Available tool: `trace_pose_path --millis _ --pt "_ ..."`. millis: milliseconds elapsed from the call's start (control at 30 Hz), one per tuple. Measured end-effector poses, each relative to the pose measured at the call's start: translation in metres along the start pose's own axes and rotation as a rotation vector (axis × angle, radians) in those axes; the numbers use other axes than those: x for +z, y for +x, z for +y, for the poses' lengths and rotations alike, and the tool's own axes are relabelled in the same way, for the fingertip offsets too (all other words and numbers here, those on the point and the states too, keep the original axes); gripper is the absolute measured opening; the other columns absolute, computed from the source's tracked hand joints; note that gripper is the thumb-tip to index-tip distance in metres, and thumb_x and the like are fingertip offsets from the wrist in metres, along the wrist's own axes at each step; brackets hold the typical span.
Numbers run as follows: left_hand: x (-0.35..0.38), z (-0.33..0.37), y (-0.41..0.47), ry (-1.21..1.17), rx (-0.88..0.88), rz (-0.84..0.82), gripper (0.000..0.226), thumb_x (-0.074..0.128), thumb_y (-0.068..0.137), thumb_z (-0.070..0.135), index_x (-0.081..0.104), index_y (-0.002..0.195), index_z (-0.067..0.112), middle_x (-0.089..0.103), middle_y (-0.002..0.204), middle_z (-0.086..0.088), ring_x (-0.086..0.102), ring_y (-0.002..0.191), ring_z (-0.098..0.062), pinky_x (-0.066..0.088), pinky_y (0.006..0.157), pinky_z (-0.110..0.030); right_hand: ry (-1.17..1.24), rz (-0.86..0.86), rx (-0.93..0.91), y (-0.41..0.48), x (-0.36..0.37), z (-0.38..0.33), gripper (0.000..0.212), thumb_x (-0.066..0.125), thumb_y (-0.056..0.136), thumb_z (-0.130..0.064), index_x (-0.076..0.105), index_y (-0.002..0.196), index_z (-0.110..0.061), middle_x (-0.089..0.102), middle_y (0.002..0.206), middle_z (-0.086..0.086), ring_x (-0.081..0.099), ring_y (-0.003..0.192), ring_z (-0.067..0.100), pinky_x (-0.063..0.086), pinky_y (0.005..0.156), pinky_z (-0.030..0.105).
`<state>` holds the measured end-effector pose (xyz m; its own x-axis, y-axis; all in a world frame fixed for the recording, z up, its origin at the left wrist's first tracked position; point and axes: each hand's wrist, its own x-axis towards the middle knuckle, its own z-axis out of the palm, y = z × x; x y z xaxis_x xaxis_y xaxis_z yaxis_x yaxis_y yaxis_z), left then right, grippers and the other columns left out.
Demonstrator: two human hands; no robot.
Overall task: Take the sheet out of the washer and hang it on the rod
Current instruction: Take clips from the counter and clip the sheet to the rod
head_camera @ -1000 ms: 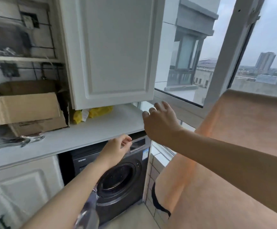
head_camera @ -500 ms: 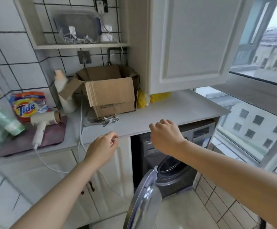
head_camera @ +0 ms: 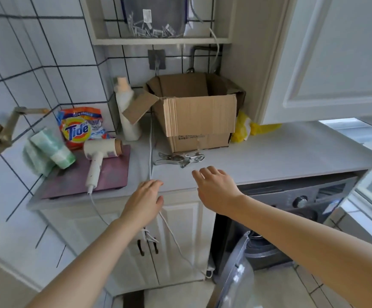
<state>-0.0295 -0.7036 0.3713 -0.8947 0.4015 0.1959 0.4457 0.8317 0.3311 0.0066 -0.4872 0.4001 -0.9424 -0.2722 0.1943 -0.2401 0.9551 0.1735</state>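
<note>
A single view, worn on the person's head, looks forward and steeply down through a wide lens that bows straight lines near the edges. It faces the tiled wall corner and stands close above the surface (head_camera: pixel 269 156). Both forearms enter from the bottom edge, with the left hand (head_camera: pixel 145 201) and right hand (head_camera: pixel 216 190) near mid-frame. The washer (head_camera: pixel 291 196) sits low right, and a wall cabinet (head_camera: pixel 336 63) fills the upper right.

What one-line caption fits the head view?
Empty left hand and right hand hover over the counter near metal clips; washer door open below.
</note>
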Motion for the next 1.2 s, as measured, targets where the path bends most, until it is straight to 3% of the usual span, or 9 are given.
trace_pose_path --millis 300,400,533,667,800,867,933,1033,1200 --pt "0.037 -0.032 0.103 0.104 0.018 -0.051 0.062 0.045 0.097 0.018 0.018 0.153 0.013 0.013 0.161 -0.003 0.008 0.149 -0.020 0.006 0.118 -0.028 0.049 -0.035 -0.024 0.096 0.075 0.015 0.067 0.056 0.085 -0.010 0.028 0.146 -0.007 0.039 0.144 0.014 0.044 0.124 0.035 0.048 0.092 0.040" --pt "0.044 -0.042 0.135 0.139 -0.008 -0.067 0.063 0.042 0.099 0.020 0.013 0.154 0.012 0.007 0.162 -0.005 0.004 0.149 -0.021 0.005 0.119 -0.030 0.066 -0.069 -0.004 0.122 0.091 0.026 0.075 0.064 0.080 -0.007 0.031 0.147 -0.007 0.036 0.148 0.015 0.041 0.130 0.039 0.049 0.093 0.041" --pt "0.056 -0.057 0.166 0.184 -0.047 -0.109 0.067 0.043 0.098 0.022 0.007 0.154 0.010 0.002 0.162 -0.008 0.000 0.149 -0.024 0.007 0.120 -0.034 0.055 -0.114 0.012 0.144 0.110 0.030 0.084 0.066 0.082 -0.013 0.019 0.152 -0.009 0.026 0.155 0.016 0.031 0.137 0.043 0.042 0.105 0.047" --pt "0.063 -0.073 0.188 0.274 -0.024 -0.163 0.069 0.040 0.099 0.025 0.001 0.153 0.009 -0.002 0.162 -0.009 -0.006 0.149 -0.026 0.005 0.120 -0.039 0.092 -0.087 0.066 0.156 0.124 0.029 0.085 0.077 0.074 -0.021 0.035 0.146 -0.009 0.043 0.145 0.017 0.049 0.125 0.041 0.051 0.094 0.047" --pt "0.069 -0.088 0.201 0.260 -0.012 -0.176 0.068 0.040 0.099 0.030 0.007 0.153 0.010 0.007 0.162 -0.006 -0.001 0.150 -0.023 0.011 0.120 -0.043 0.077 -0.039 0.117 0.158 0.133 0.027 0.081 0.077 0.072 -0.016 0.040 0.144 -0.006 0.051 0.138 0.017 0.053 0.120 0.040 0.052 0.092 0.048" --pt "0.070 -0.091 0.201 0.253 0.008 -0.149 0.064 0.045 0.097 0.032 0.020 0.152 0.010 0.025 0.157 -0.008 0.019 0.146 -0.026 0.020 0.117 -0.044 0.065 -0.023 0.154 0.158 0.133 0.025 0.081 0.076 0.067 -0.009 0.043 0.142 -0.004 0.054 0.131 0.018 0.055 0.117 0.040 0.053 0.089 0.047" --pt "0.069 -0.090 0.197 0.234 0.016 -0.111 0.059 0.053 0.093 0.035 0.038 0.144 0.011 0.044 0.138 -0.007 0.043 0.129 -0.029 0.027 0.110 -0.045 0.055 0.001 0.190 0.159 0.134 0.021 0.072 0.067 0.071 -0.007 0.046 0.140 -0.004 0.056 0.125 0.018 0.056 0.113 0.039 0.055 0.082 0.044" --pt "0.073 -0.091 0.183 0.201 0.051 -0.044 0.054 0.065 0.084 0.039 0.056 0.129 0.011 0.054 0.114 -0.007 0.056 0.106 -0.034 0.034 0.104 -0.051 0.039 0.031 0.224 0.157 0.136 0.019 0.061 0.054 0.077 -0.010 0.046 0.138 -0.004 0.057 0.122 0.018 0.056 0.112 0.040 0.056 0.073 0.042" --pt "0.074 -0.092 0.166 0.177 0.073 -0.126 0.072 0.055 0.090 0.049 0.033 0.148 0.013 0.051 0.130 -0.004 0.047 0.125 -0.029 0.025 0.114 -0.047 0.029 0.095 0.257 0.148 0.133 0.021 0.077 0.072 0.064 -0.002 0.048 0.138 -0.004 0.059 0.105 0.017 0.049 0.100 0.037 0.056 0.066 0.039"
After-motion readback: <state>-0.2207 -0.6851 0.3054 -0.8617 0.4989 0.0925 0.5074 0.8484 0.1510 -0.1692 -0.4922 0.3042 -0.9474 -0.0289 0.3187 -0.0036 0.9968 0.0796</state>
